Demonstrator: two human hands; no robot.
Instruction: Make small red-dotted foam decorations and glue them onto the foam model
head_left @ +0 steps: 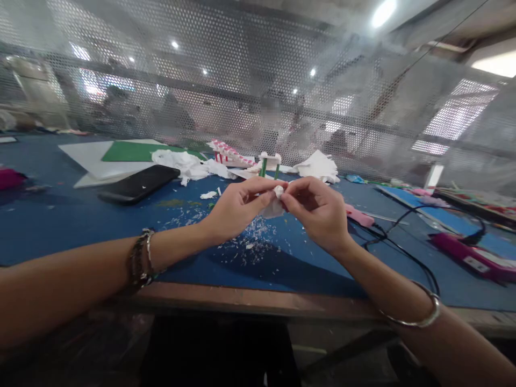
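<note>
My left hand (pixel 244 207) and my right hand (pixel 316 207) meet above the blue table, fingertips nearly touching. Between them both pinch a small crumpled white piece (pixel 278 191), which looks like tissue paper; a thin pale flap (pixel 273 210) hangs beneath it. Just behind my fingers stands a small model with green posts (pixel 263 165) and a white top. A little further back is a pink-and-white stair-like model (pixel 231 152). White shreds (pixel 253 239) lie scattered on the tabletop below my hands.
A black phone (pixel 139 184) lies left, near white sheets, a green sheet (pixel 133 151) and crumpled white tissue (pixel 183 163). More white paper (pixel 320 165) sits behind my right hand. On the right are a pink tool (pixel 358 216), black cable and magenta power strip (pixel 473 255). Perforated mesh (pixel 226 70) stands behind.
</note>
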